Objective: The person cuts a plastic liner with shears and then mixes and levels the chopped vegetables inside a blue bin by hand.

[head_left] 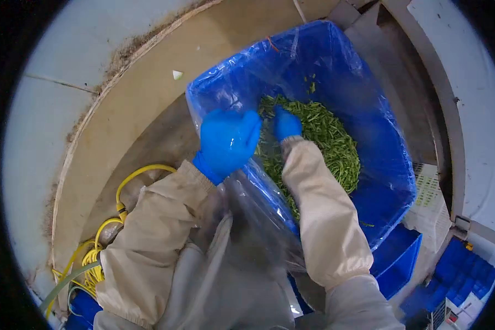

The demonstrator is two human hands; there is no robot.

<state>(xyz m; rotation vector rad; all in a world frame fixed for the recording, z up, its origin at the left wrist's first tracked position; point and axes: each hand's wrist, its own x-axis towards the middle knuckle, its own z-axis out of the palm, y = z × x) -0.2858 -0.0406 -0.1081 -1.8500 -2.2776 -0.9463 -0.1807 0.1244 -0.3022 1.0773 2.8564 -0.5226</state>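
My left hand (229, 142), in a blue glove, is closed at the near left rim of a large blue bin (363, 77). Its fingers are curled on the clear plastic liner (261, 184), which drapes over that edge. Inside the lined bin lies a heap of chopped green leaves or stems (330, 135). My right hand (287, 124), also blue-gloved, reaches into the bin at the left side of the heap. Greens and the hand itself hide its fingertips, so whether it grips anything does not show. Beige sleeve covers reach both wrists.
A yellow hose (129, 179) coils on the floor at left. One small white scrap (177, 74) lies on the tan floor band. Below the bin sits another blue container (399, 261); a pale perforated crate (429, 192) and blue items (459, 272) are at right.
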